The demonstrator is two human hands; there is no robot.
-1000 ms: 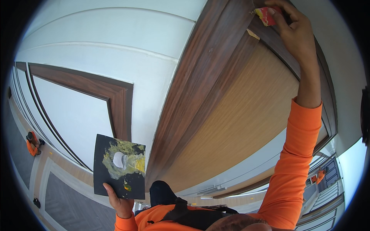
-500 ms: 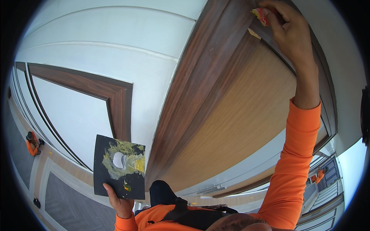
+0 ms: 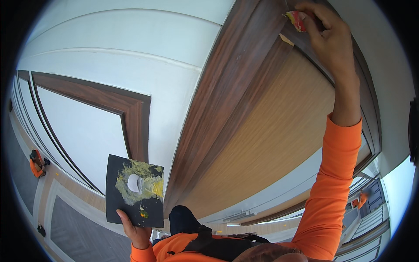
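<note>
bright, cool, fairly even light fills the view; it is strongest at a washed-out pale patch [image 3: 399, 187] by the right rim; a soft sheen lies along the dark wood frame [image 3: 238, 65], which dims toward the top; the black board [image 3: 114, 192] reads fairly sharp; the fisheye curves the white wall's [image 3: 174, 32] lines, with black corners and bluish fringing; the far figure [image 3: 362, 200] at right looks soft, perhaps blurred

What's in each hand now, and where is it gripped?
Left hand: black paste-smeared board, by its lower edge, thumb on the front. Right hand: small red-and-yellow piece, kind unclear, pinched by its right side.
</note>
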